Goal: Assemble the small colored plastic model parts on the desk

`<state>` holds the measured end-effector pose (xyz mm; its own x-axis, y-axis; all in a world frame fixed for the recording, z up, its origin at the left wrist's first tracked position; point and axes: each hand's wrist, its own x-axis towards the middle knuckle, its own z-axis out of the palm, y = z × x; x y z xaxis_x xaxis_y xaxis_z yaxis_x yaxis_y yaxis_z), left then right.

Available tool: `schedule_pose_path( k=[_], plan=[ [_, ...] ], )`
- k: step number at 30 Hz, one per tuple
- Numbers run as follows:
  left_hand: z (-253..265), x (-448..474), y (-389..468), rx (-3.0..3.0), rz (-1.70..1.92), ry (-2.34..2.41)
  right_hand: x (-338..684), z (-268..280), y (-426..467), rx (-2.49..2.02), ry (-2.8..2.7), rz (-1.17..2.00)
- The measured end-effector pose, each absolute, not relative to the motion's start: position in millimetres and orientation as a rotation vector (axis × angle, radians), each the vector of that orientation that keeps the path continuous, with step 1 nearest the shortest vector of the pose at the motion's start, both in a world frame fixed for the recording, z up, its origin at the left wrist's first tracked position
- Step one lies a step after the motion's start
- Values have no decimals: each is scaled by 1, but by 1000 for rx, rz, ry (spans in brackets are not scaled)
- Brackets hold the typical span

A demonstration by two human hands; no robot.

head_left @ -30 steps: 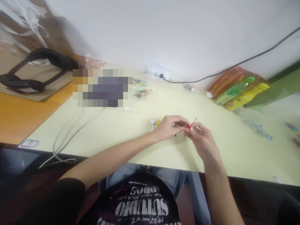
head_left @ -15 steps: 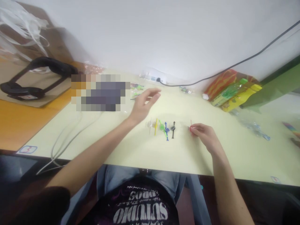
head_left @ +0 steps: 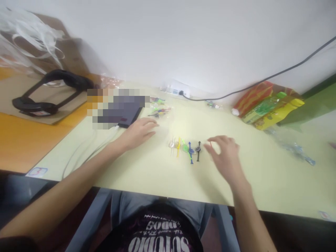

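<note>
My left hand [head_left: 140, 132] is over the table beside a dark tablet-like device [head_left: 133, 113], its fingers spread and nothing in them. To the right, my right hand [head_left: 224, 152] has its thumb and index finger apart. A thin red strip [head_left: 210, 144] shows in the gap between them; the rest of it is hidden by the hand. Between my hands lies a row of small toy watches with straps: white [head_left: 172, 146], yellow [head_left: 179, 146], green [head_left: 184, 148], blue [head_left: 191, 150] and black [head_left: 198, 149]. The blue and green ones touch or overlap.
Small colourful packets [head_left: 159, 111] lie behind my left hand, another [head_left: 212, 104] by the wall. A black cable [head_left: 223, 97] runs along the wall. Bottle-shaped packages [head_left: 278, 112] and clear plastic [head_left: 295, 148] are right. A black headset-like frame [head_left: 52, 92] and white cables [head_left: 78, 154] are left.
My left hand has moved left and nearer to me. My right hand has brought the red strip closer to the black watch, and its fingers have spread. The view has shifted slightly.
</note>
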<state>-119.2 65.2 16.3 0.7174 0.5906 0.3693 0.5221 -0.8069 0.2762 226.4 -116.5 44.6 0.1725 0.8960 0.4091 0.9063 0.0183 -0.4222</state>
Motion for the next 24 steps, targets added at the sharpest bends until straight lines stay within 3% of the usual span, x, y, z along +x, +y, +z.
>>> schedule_pose_path(
  k=[5, 11, 18, 24],
  plan=[
    [2, -116, 58, 2867, 445, 875, 145, 47, -93, -1799, -2194, -111],
    [-5, -121, 44, 2801, 332, 894, 139, 32, -60, -1768, -2372, -4],
    [-4, -122, 32, 2770, 400, 910, 149, 37, -54, -1644, -2289, 334],
    [11, -121, 36, 2799, 503, 873, 174, 56, -24, -1280, -1771, 701]
  ],
)
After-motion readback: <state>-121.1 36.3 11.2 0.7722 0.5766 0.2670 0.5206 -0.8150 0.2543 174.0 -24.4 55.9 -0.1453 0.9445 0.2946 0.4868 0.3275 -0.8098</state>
